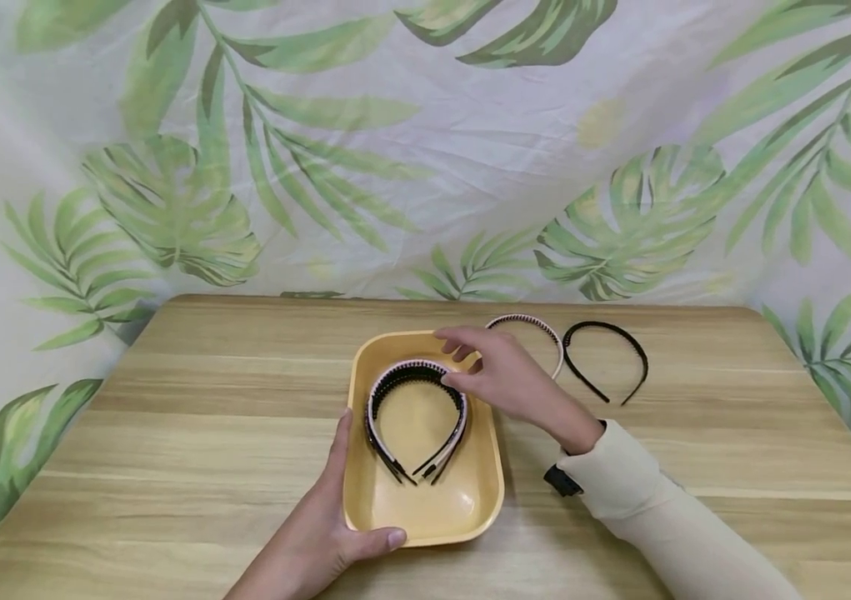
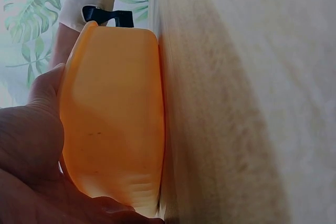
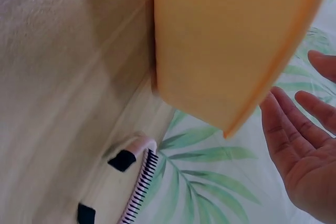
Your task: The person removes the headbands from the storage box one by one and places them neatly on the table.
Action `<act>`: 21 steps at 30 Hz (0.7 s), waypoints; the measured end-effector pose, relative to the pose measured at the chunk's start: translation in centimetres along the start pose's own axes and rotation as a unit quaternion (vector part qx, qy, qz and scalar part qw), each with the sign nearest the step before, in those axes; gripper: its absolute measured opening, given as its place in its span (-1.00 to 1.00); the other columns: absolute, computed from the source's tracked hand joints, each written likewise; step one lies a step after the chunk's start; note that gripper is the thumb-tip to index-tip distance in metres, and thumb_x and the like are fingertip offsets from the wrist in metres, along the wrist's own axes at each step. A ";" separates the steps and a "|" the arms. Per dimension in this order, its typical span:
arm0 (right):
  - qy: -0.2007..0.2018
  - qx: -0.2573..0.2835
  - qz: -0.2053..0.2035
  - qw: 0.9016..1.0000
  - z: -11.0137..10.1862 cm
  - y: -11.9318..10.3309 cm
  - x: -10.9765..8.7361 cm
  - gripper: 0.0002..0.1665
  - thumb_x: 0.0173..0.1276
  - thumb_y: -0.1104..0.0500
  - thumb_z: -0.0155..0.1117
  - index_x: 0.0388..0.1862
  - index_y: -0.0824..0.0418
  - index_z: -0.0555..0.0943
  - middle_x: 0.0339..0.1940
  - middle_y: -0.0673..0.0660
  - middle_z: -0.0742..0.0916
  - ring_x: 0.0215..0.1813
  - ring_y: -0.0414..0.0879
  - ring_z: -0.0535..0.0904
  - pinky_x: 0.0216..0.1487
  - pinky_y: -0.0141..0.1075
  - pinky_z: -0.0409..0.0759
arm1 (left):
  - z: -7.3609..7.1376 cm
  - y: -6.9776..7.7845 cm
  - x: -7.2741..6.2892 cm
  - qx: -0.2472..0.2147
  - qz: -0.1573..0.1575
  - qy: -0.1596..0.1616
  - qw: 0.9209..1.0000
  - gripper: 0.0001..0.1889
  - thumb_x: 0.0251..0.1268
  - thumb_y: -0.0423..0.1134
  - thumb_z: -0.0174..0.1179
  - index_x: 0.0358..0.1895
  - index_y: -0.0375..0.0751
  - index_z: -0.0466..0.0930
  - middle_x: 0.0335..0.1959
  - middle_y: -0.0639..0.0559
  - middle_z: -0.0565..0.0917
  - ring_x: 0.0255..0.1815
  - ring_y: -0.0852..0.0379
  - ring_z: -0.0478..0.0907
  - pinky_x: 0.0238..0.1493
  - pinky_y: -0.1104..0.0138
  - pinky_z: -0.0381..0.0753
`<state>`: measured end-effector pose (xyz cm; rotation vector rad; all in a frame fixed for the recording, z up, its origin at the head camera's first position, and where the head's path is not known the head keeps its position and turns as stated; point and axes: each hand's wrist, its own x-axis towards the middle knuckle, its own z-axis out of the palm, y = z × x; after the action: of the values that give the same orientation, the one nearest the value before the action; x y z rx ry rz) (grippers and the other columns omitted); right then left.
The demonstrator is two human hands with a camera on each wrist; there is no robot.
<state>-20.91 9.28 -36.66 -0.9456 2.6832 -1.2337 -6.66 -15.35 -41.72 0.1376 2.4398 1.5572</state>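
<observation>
A yellow plastic box stands on the table, with several headbands, black and pale, nested together inside it. My left hand holds the box at its near left corner, the thumb on the near rim and the fingers along the left wall. In the left wrist view, that hand lies against the box's outer side. Over the box's far right part, my right hand hovers with loosely bent, spread fingers. Its fingertips are close above the nested headbands. The right wrist view shows this hand holding nothing, beside the box rim.
To the right of the box, a pale headband with dark teeth lies on the wooden table, partly hidden by my right hand. A black headband lies further right. A leaf-patterned cloth hangs behind the table.
</observation>
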 end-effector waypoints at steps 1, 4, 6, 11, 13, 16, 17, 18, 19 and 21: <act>-0.001 -0.001 0.001 1.000 0.1 0.0 0.1 -0.41 0.35 0.32 0.44 0.36 0.37 0.59 0.07 0.32 0.77 0.07 0.19 0.71 0.05 -0.05 0.74 | 0.0 0.0 0.0 0.001 0.000 -0.001 1.000 0.57 -0.10 0.03 0.69 0.73 0.08 -0.53 0.77 -0.10 -0.10 0.64 -0.11 0.17 0.45 0.58 0.12; -0.005 0.002 0.006 1.000 0.6 0.3 0.5 -0.40 0.34 0.31 0.45 0.36 0.36 0.59 0.07 0.32 0.77 0.06 0.16 0.71 0.06 -0.01 0.73 | 0.1 0.0 0.0 0.006 -0.002 -0.001 1.000 0.56 -0.10 0.06 0.69 0.73 0.15 -0.51 0.77 -0.08 -0.09 0.64 -0.09 0.18 0.46 0.56 0.13; -0.007 0.001 0.001 1.000 0.8 0.4 0.7 -0.40 0.34 0.31 0.47 0.36 0.37 0.59 0.05 0.31 0.77 0.05 0.14 0.71 0.06 -0.01 0.73 | 0.1 0.0 0.0 0.008 -0.002 -0.002 1.000 0.55 -0.10 0.06 0.68 0.73 0.17 -0.51 0.77 -0.07 -0.09 0.64 -0.09 0.18 0.47 0.54 0.14; -0.013 -0.001 -0.019 1.000 1.4 1.2 1.3 -0.39 0.33 0.33 0.48 0.35 0.40 0.59 0.03 0.29 0.77 0.02 0.12 0.70 0.03 -0.02 0.73 | 0.0 0.0 -0.1 0.019 -0.010 -0.001 1.000 0.55 -0.09 0.09 0.68 0.72 0.15 -0.52 0.77 -0.06 -0.11 0.65 -0.09 0.15 0.53 0.44 0.13; -0.014 -0.007 -0.027 1.000 1.6 1.5 1.5 -0.40 0.33 0.33 0.47 0.35 0.40 0.59 0.03 0.28 0.77 0.01 0.11 0.70 0.02 -0.03 0.73 | 0.0 0.1 -0.2 0.024 -0.016 0.000 1.000 0.56 -0.09 0.10 0.67 0.72 0.14 -0.52 0.77 -0.05 -0.11 0.66 -0.08 0.14 0.56 0.37 0.13; -0.015 -0.014 -0.032 0.999 1.8 1.8 1.7 -0.41 0.34 0.33 0.46 0.35 0.40 0.59 0.03 0.27 0.77 0.01 0.11 0.69 0.02 -0.03 0.72 | 0.1 0.2 -0.1 0.026 -0.023 0.000 0.999 0.56 -0.10 0.10 0.68 0.73 0.12 -0.52 0.77 -0.05 -0.09 0.65 -0.06 0.16 0.59 0.28 0.14; -0.016 -0.016 -0.034 0.999 1.8 1.9 1.8 -0.41 0.34 0.33 0.46 0.35 0.40 0.59 0.03 0.27 0.77 0.01 0.11 0.69 0.03 -0.03 0.72 | 0.1 0.2 -0.1 0.028 -0.026 0.001 0.999 0.56 -0.11 0.11 0.68 0.73 0.12 -0.51 0.76 -0.05 -0.08 0.65 -0.06 0.17 0.59 0.25 0.14; -0.017 -0.019 -0.037 0.999 1.9 2.0 1.9 -0.41 0.34 0.34 0.46 0.34 0.40 0.59 0.02 0.27 0.77 0.01 0.11 0.69 0.03 -0.03 0.72 | 0.1 0.3 -0.1 0.028 -0.027 0.001 0.999 0.57 -0.11 0.10 0.68 0.73 0.12 -0.51 0.76 -0.05 -0.08 0.65 -0.06 0.17 0.59 0.25 0.14; -0.019 -0.024 -0.037 0.999 2.0 2.1 2.0 -0.41 0.34 0.34 0.46 0.35 0.40 0.59 0.02 0.27 0.77 0.02 0.11 0.69 0.04 -0.02 0.71 | 0.1 0.2 0.0 0.026 -0.027 0.001 0.999 0.57 -0.12 0.10 0.68 0.73 0.12 -0.51 0.76 -0.05 -0.07 0.64 -0.06 0.18 0.59 0.26 0.15; -0.023 -0.039 -0.037 0.998 2.2 2.2 2.3 -0.40 0.34 0.33 0.47 0.36 0.37 0.59 0.03 0.25 0.78 0.02 0.09 0.69 0.05 -0.03 0.70 | 0.1 0.2 0.0 0.022 -0.028 0.000 0.999 0.57 -0.12 0.09 0.69 0.73 0.13 -0.52 0.76 -0.05 -0.08 0.65 -0.06 0.17 0.58 0.31 0.14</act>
<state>-23.29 7.65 -39.16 -1.0783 2.7025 -1.1122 -6.64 -15.18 -41.54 0.0757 2.4574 1.4803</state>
